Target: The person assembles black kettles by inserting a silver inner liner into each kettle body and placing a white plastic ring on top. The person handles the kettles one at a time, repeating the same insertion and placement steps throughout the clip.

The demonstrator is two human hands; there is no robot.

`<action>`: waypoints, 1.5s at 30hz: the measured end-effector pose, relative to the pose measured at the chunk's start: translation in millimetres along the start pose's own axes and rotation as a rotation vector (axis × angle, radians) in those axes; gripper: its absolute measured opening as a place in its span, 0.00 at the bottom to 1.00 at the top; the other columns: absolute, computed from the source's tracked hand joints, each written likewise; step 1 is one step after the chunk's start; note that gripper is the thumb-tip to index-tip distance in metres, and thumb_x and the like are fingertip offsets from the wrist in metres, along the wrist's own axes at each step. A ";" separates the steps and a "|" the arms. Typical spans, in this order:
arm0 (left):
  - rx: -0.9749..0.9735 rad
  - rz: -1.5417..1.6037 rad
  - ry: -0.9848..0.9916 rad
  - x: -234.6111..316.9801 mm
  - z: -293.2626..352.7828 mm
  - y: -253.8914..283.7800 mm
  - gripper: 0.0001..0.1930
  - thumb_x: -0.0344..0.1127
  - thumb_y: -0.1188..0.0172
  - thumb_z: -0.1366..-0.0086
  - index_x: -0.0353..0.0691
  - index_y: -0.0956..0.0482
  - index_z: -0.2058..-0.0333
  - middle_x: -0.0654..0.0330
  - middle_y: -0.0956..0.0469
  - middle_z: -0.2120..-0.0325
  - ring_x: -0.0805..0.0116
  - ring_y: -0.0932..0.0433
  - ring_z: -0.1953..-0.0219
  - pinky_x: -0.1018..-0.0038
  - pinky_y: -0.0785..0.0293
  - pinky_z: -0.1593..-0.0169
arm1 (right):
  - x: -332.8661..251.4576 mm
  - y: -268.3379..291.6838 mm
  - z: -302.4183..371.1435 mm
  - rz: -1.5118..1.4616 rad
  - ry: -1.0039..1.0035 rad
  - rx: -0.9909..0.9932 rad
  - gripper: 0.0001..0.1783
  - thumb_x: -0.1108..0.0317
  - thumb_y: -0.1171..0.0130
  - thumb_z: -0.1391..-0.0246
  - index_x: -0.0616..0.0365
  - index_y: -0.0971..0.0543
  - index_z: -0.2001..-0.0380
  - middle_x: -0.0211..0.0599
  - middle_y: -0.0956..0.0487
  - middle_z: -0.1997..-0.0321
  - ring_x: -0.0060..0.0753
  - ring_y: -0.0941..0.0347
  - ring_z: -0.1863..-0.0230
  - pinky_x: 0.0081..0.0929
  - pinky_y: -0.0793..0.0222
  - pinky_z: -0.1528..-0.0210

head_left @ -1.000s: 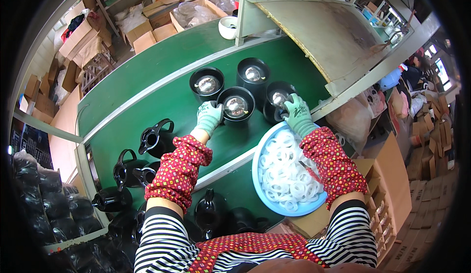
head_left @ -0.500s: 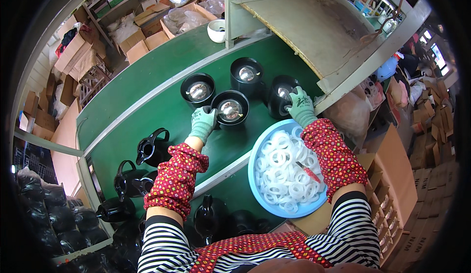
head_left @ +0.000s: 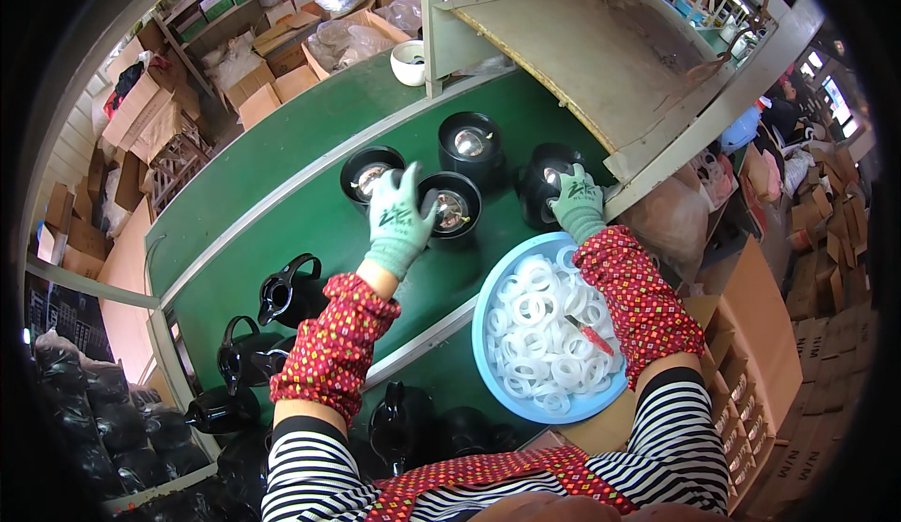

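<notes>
Four-sided grouping aside, several black round jug bodies with shiny silver domes inside stand upright on the green bench (head_left: 310, 193). My left hand (head_left: 399, 222), in a pale green glove, is raised with fingers apart over the gap between the left jug body (head_left: 360, 167) and the front jug body (head_left: 456, 210), partly covering both. A third jug body (head_left: 470, 144) stands behind. My right hand (head_left: 578, 205), gloved alike, grips the rim of the rightmost jug body (head_left: 537, 189), which leans slightly. Below it, a blue basin (head_left: 486, 362) holds white translucent rings (head_left: 540, 344) and a red-handled tool (head_left: 595, 339).
Black handled jug parts (head_left: 280, 297) lie at the left and near edge. A metal rail (head_left: 272, 195) crosses the bench. A slanted panel (head_left: 601, 62) overhangs the far right. An open carton (head_left: 751, 334) stands right of my arm; a white bowl (head_left: 408, 64) sits at the back.
My left hand has come off the side of the front jug body, moved up and forward, and spread its fingers. My right hand stays on the rightmost jug body.
</notes>
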State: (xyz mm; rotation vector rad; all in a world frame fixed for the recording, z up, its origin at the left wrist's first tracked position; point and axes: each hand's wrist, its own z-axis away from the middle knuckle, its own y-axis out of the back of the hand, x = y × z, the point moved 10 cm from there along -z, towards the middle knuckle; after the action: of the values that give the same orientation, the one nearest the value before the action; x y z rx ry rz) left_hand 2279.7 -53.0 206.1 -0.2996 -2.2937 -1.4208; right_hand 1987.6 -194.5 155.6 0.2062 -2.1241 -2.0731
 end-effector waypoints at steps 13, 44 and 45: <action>-0.583 -0.489 -0.088 20.9 -97.3 -149.2 0.29 0.55 0.35 0.35 0.50 0.21 0.38 0.54 0.24 0.38 0.47 0.36 0.30 0.49 0.35 0.32 | -28.9 -21.6 -17.3 -0.074 -0.038 0.019 0.25 0.51 0.26 0.49 0.44 0.17 0.48 0.36 0.29 0.37 0.44 0.30 0.36 0.57 0.32 0.39; -0.545 0.255 -0.181 68.5 246.0 56.9 0.37 0.32 0.31 0.39 0.37 0.32 0.31 0.37 0.35 0.32 0.36 0.35 0.32 0.51 0.36 0.30 | 32.0 130.3 340.8 -0.471 0.630 0.177 0.33 0.45 0.33 0.47 0.48 0.22 0.41 0.46 0.27 0.36 0.54 0.31 0.35 0.56 0.40 0.31; -0.595 0.295 -0.151 70.4 268.9 57.1 0.37 0.31 0.31 0.39 0.38 0.32 0.31 0.38 0.36 0.32 0.36 0.35 0.31 0.51 0.37 0.29 | 71.6 127.6 357.9 -0.493 0.552 0.199 0.32 0.48 0.31 0.47 0.49 0.22 0.41 0.46 0.26 0.36 0.54 0.30 0.36 0.55 0.39 0.31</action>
State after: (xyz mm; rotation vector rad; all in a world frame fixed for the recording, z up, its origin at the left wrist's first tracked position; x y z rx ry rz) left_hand 2175.4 209.6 180.0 -0.9055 -1.7769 -1.9326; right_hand 1843.2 143.0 276.8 1.2749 -2.0405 -1.7090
